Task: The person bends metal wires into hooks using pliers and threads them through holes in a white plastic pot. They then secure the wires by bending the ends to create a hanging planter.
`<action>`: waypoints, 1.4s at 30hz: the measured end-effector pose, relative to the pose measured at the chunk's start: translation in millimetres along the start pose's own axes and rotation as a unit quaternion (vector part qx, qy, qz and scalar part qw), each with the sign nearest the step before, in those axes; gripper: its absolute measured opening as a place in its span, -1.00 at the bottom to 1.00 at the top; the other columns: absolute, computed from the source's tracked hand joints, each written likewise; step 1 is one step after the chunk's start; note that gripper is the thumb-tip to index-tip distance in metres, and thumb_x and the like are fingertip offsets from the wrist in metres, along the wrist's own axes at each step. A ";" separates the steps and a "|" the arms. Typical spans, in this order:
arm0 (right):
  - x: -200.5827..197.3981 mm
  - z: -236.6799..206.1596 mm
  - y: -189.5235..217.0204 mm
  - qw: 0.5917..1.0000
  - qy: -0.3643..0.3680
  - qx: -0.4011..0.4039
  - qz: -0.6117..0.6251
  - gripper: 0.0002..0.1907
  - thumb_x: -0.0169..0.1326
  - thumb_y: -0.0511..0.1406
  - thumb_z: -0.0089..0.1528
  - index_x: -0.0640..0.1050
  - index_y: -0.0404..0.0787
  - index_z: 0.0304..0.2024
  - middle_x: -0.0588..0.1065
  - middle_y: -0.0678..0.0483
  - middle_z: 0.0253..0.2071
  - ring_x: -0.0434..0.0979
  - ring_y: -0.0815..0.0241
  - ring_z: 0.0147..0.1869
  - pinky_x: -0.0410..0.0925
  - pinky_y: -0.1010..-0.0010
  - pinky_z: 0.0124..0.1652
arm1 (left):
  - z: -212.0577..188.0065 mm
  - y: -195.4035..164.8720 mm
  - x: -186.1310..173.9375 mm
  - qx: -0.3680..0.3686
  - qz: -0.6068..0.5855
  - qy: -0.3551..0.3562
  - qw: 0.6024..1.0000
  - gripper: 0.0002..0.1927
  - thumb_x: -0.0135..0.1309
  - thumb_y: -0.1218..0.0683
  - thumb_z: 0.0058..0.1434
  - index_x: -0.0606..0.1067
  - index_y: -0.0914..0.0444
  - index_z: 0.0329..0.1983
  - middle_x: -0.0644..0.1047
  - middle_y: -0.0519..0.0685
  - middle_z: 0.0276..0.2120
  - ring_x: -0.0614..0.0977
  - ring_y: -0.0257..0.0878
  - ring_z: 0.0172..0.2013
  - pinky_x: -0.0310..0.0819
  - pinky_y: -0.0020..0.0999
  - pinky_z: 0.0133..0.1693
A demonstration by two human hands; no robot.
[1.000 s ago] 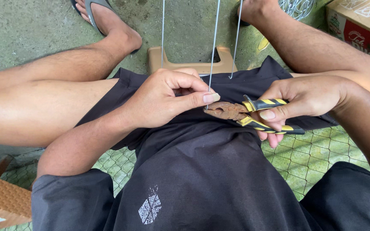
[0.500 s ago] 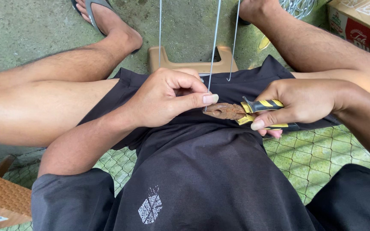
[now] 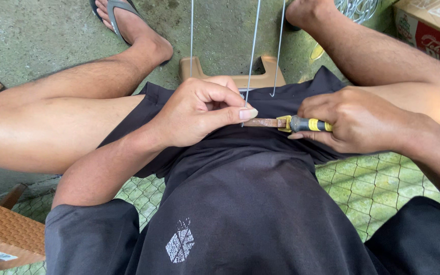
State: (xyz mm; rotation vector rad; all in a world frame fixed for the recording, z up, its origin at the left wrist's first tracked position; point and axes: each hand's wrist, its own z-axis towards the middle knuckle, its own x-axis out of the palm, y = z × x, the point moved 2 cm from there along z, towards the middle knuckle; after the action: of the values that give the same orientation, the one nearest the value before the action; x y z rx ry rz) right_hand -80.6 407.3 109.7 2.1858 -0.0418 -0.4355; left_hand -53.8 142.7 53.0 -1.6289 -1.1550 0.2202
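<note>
Closest to the camera, a black T-shirt with a small white printed emblem is seen, with green-coated wire mesh spread under the lap and a woven brown rattan piece at the lower left. Above that, the left hand is curled nearly shut, thumb and forefinger pinched on the middle one of three thin grey metal wires hanging down in front. The right hand is wrapped tight round the black-and-yellow handles of a pair of rusty pliers, whose nose is pushed right up against the left thumb, so the grip point on the wire is hidden. Further out, a tan plastic stool is partly blocked by the left hand, then the concrete floor. Compared with a second ago, the pliers have been rolled edge-on and their handles squeezed together.
</note>
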 end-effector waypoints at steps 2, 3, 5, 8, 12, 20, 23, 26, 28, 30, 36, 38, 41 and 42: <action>1.7 -3.4 -2.3 0.999 -0.034 -0.033 -0.014 -0.81 0.24 -0.29 0.06 0.61 -0.26 -0.33 0.62 0.03 -0.24 0.65 -0.01 -0.33 0.51 0.24 -0.33 | -0.2 -0.2 0.2 0.008 0.000 -0.001 1.000 -0.84 0.21 0.10 0.36 0.68 0.29 -0.16 0.54 -0.15 -0.33 0.49 -0.45 -0.33 0.34 -0.52 -0.29; 1.9 -4.4 -5.3 0.998 -0.043 -0.027 -0.029 -0.79 0.24 -0.30 0.04 0.60 -0.26 -0.31 0.62 0.02 -0.22 0.64 -0.04 -0.33 0.50 0.22 -0.34 | 0.8 -0.8 -0.5 0.018 0.005 -0.001 1.000 -0.84 0.22 0.10 0.36 0.68 0.29 -0.17 0.54 -0.15 -0.33 0.49 -0.44 -0.33 0.34 -0.52 -0.29; 5.1 -6.6 -8.7 0.997 -0.058 -0.015 -0.056 -0.75 0.24 -0.33 -0.01 0.60 -0.27 -0.28 0.62 0.00 -0.19 0.63 -0.09 -0.33 0.48 0.18 -0.36 | 0.5 -0.4 -0.6 0.017 0.006 -0.002 1.000 -0.85 0.22 0.11 0.35 0.68 0.30 -0.18 0.55 -0.14 -0.34 0.50 -0.44 -0.32 0.35 -0.52 -0.27; 5.6 -9.7 -11.1 0.994 -0.069 -0.046 -0.068 -0.76 0.22 -0.30 0.03 0.58 -0.27 -0.26 0.61 -0.03 -0.17 0.63 -0.11 -0.30 0.48 0.18 -0.33 | 2.9 4.3 1.6 0.006 -0.003 0.003 1.000 -0.85 0.22 0.11 0.33 0.68 0.31 -0.19 0.55 -0.13 -0.33 0.51 -0.44 -0.30 0.37 -0.52 -0.25; 3.5 -11.6 -11.7 0.999 -0.026 -0.019 -0.004 -0.70 0.23 -0.15 0.20 0.59 -0.27 -0.23 0.60 -0.03 -0.22 0.62 -0.11 -0.19 0.46 0.16 -0.20 | 3.8 17.3 3.4 0.010 -0.076 0.001 0.997 -0.85 0.19 0.12 0.33 0.65 0.33 -0.22 0.56 -0.15 -0.27 0.56 -0.43 -0.25 0.42 -0.53 -0.19; -47.7 -24.5 -19.9 0.979 -0.198 0.056 -0.014 -0.64 0.21 -0.14 0.15 0.58 -0.30 -0.18 0.57 -0.05 -0.27 0.62 -0.09 -0.21 0.43 0.16 -0.20 | 8.4 47.7 3.1 0.010 -0.152 -0.004 0.988 -0.81 0.16 0.12 0.35 0.61 0.36 -0.13 0.66 -0.01 -0.23 0.67 -0.34 -0.18 0.56 -0.45 -0.05; -73.3 -13.8 -26.8 0.912 -0.370 0.083 -0.157 -0.77 0.07 -0.24 0.39 0.56 -0.31 -0.14 0.50 -0.10 -0.12 0.53 -0.18 -0.07 0.39 0.09 -0.10 | 10.0 63.2 3.4 0.013 -0.181 0.015 0.983 -0.79 0.16 0.11 0.36 0.60 0.37 -0.09 0.65 -0.01 -0.22 0.67 -0.32 -0.17 0.57 -0.40 -0.05; -103.9 17.0 -24.6 0.782 -0.502 0.039 -0.367 -0.72 0.24 -0.17 0.39 0.59 -0.27 -0.21 0.45 -0.10 -0.16 0.48 -0.16 -0.11 0.35 0.06 -0.14 | 12.8 71.8 5.5 0.011 -0.150 0.019 0.989 -0.77 0.16 0.10 0.35 0.60 0.37 -0.06 0.65 -0.02 -0.21 0.66 -0.34 -0.17 0.56 -0.41 -0.04; -126.9 29.3 -13.5 0.721 -0.531 0.018 -0.445 -0.65 0.31 -0.11 0.32 0.56 -0.25 -0.31 0.42 -0.07 -0.22 0.45 -0.12 -0.14 0.32 0.07 -0.17 | 8.2 69.3 7.2 0.032 -0.098 0.020 0.994 -0.75 0.17 0.10 0.33 0.60 0.37 -0.05 0.66 -0.02 -0.20 0.66 -0.34 -0.16 0.55 -0.41 -0.03; -141.9 35.4 1.9 0.684 -0.556 0.020 -0.472 -0.60 0.33 -0.08 0.28 0.54 -0.24 -0.37 0.42 -0.07 -0.24 0.44 -0.11 -0.15 0.31 0.08 -0.19 | 4.4 65.6 11.0 0.024 -0.084 0.013 0.996 -0.74 0.17 0.08 0.32 0.61 0.37 -0.05 0.67 -0.02 -0.22 0.67 -0.34 -0.17 0.55 -0.42 -0.03; -156.3 38.8 29.0 0.662 -0.592 0.040 -0.458 -0.57 0.29 -0.04 0.28 0.53 -0.27 -0.32 0.45 -0.11 -0.12 0.43 -0.12 -0.03 0.33 0.08 -0.09 | -5.0 49.3 7.6 -0.004 -0.074 0.009 0.997 -0.75 0.18 0.06 0.29 0.63 0.35 -0.13 0.68 -0.03 -0.28 0.67 -0.34 -0.23 0.56 -0.42 -0.09; -159.5 34.7 28.4 0.662 -0.609 0.030 -0.436 -0.60 0.29 -0.06 0.26 0.53 -0.27 -0.27 0.47 -0.11 -0.04 0.46 -0.13 0.04 0.35 0.07 -0.04 | -3.2 48.5 6.7 -0.011 -0.066 0.007 0.998 -0.75 0.20 0.05 0.28 0.64 0.35 -0.17 0.68 -0.03 -0.30 0.66 -0.35 -0.25 0.54 -0.42 -0.12; -163.7 26.4 23.4 0.653 -0.619 0.031 -0.437 -0.57 0.31 -0.06 0.17 0.51 -0.29 -0.27 0.46 -0.17 0.01 0.45 -0.17 0.08 0.36 0.06 0.04 | 1.9 47.3 6.4 -0.021 -0.072 0.002 0.997 -0.76 0.21 0.04 0.28 0.64 0.34 -0.20 0.67 -0.04 -0.33 0.64 -0.36 -0.27 0.52 -0.43 -0.13; -162.6 22.8 21.3 0.658 -0.617 0.031 -0.429 -0.57 0.31 -0.08 0.20 0.51 -0.31 -0.25 0.44 -0.19 0.04 0.45 -0.18 0.10 0.36 0.07 0.04 | 3.1 46.1 7.7 -0.022 -0.074 0.007 0.997 -0.76 0.21 0.04 0.28 0.64 0.34 -0.20 0.67 -0.04 -0.33 0.64 -0.36 -0.27 0.52 -0.43 -0.13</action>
State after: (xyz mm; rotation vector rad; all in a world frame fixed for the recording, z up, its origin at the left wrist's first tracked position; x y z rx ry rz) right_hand -237.8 406.7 161.6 1.3930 0.2531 -2.3989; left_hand -25.8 152.7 16.8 -1.5726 -1.2722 0.0887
